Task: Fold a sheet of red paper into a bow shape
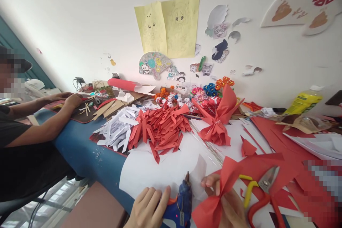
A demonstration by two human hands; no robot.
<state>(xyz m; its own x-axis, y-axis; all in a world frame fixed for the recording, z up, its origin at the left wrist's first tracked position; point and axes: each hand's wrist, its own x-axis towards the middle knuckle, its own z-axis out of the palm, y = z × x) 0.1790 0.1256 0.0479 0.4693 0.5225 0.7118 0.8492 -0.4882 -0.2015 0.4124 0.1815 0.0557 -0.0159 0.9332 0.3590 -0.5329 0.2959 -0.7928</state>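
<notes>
At the bottom centre, my left hand (148, 206) is closed at the handle of a blue glue gun (184, 199) with an orange trigger. Its nozzle points up, away from me. Just right of it, my right hand (231, 205) pinches a red paper bow (226, 178) at its gathered middle, thumb and fingers on both sides. Close by on the right lie scissors (267, 181) with yellow and orange handles, blades apart. Beyond my hands, a larger red paper bow (219, 121) rests on white paper (149, 174).
Piles of folded red paper strips (162, 124) and white paper strips (117, 128) cover the middle. Red sheets (280, 131) and a yellow bottle (304, 99) are at right. Paper flowers (211, 89) stand near the wall. A co-worker's arms (53, 121) reach over the blue table (88, 153) at left.
</notes>
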